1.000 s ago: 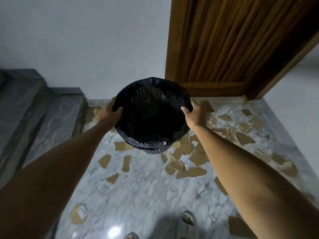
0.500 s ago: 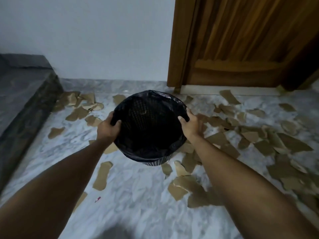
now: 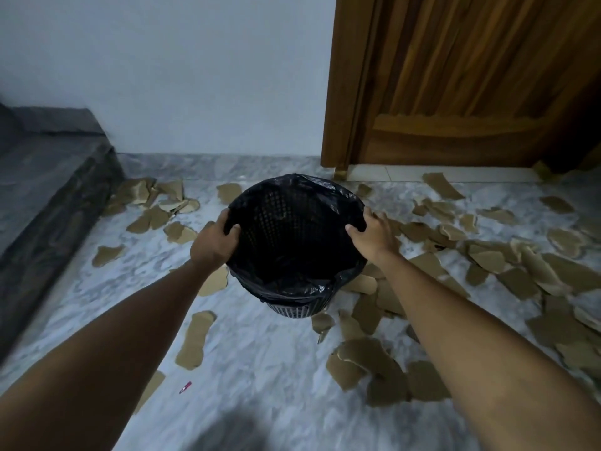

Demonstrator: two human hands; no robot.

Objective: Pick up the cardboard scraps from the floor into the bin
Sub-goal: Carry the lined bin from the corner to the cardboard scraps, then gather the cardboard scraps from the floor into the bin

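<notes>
Scraps lie thickest toward the floor's right edge, nearer our right hand. We grip the bin by its rim, left hand too, fingers curled over the liner; whether it rests on the floor we cannot tell.

Dim, soft indoor light, slight motion blur, wide-angle bending at the edges.

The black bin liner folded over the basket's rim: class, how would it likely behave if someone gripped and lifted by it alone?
The bin liner looks thin and crumpled, so probably floppy and stretchy. Its glossy surface suggests it may slip over the mesh bin. Both hands, left hand and right hand, grip the rim, likely steadier.
</notes>
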